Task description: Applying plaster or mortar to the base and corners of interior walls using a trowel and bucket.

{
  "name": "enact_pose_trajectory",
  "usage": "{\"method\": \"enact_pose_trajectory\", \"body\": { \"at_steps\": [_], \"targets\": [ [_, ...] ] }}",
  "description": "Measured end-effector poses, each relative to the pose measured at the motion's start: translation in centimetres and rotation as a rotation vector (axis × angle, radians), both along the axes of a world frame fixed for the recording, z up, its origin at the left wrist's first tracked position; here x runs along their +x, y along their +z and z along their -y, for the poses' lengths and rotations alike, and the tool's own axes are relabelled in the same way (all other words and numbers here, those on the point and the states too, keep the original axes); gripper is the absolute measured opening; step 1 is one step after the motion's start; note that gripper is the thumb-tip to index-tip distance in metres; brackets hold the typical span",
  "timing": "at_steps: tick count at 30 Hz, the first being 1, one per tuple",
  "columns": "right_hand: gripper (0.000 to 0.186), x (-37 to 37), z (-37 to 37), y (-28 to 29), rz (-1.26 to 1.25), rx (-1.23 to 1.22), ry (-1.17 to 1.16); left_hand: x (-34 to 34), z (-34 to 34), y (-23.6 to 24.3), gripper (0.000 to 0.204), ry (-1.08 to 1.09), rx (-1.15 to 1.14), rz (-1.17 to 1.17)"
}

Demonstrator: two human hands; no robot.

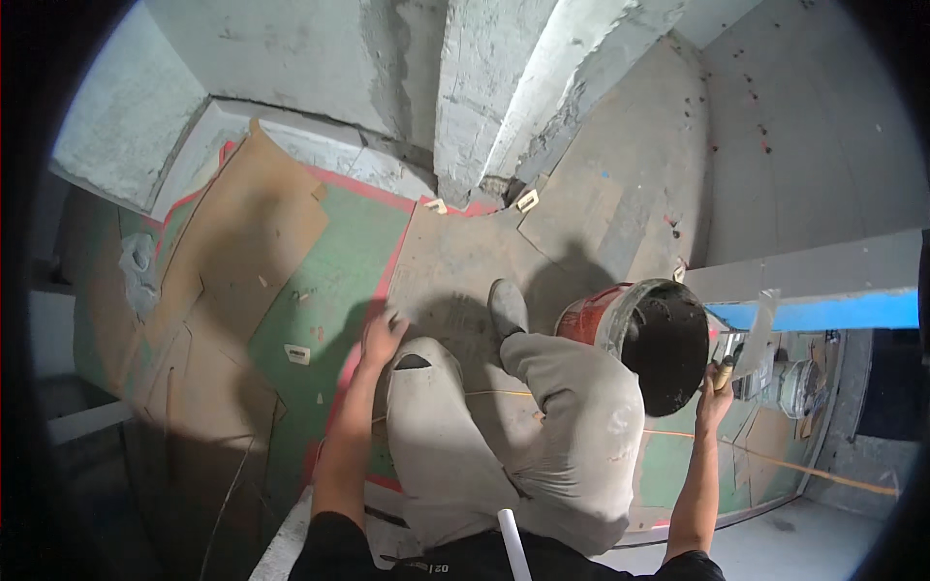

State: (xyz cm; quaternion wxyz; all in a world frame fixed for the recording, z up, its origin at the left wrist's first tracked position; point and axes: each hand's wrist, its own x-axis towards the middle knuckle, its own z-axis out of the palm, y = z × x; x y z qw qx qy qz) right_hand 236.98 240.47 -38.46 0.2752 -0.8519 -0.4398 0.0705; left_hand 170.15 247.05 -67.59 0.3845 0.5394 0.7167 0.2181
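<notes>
My right hand (714,402) is closed round the wooden handle of a trowel (759,334), whose pale blade points up and away. Just left of that hand stands a red bucket (593,316) with a grey-smeared rim; its inside looks dark, and what it holds is hard to make out. My left hand (384,336) hovers beside my left knee, its fingers loosely apart and nothing visible in them. Between the bucket and my left knee, a grey shoe (508,306) rests on the board-covered floor.
Brown cardboard sheets (257,208) and green covering (339,237) lie on the floor to the left, with a crumpled plastic bag (139,274). A rough concrete column (484,87) stands ahead. An orange cord (823,474) runs along the right, near another bucket (800,389).
</notes>
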Motion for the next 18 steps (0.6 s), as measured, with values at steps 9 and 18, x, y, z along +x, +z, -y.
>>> {"method": "enact_pose_trajectory", "body": {
  "at_steps": [9, 18],
  "targets": [
    [0.029, 3.6, -1.5, -7.3, -0.057, 0.145, -0.108, 13.8, -23.6, -1.1, 0.047, -0.390, 0.214, -0.214],
    [0.041, 6.0, 4.6, -9.4, 0.188, -0.133, -0.002, 18.7, -33.2, -9.5, 0.050, -0.370, 0.445, -0.575]
  ]
}}
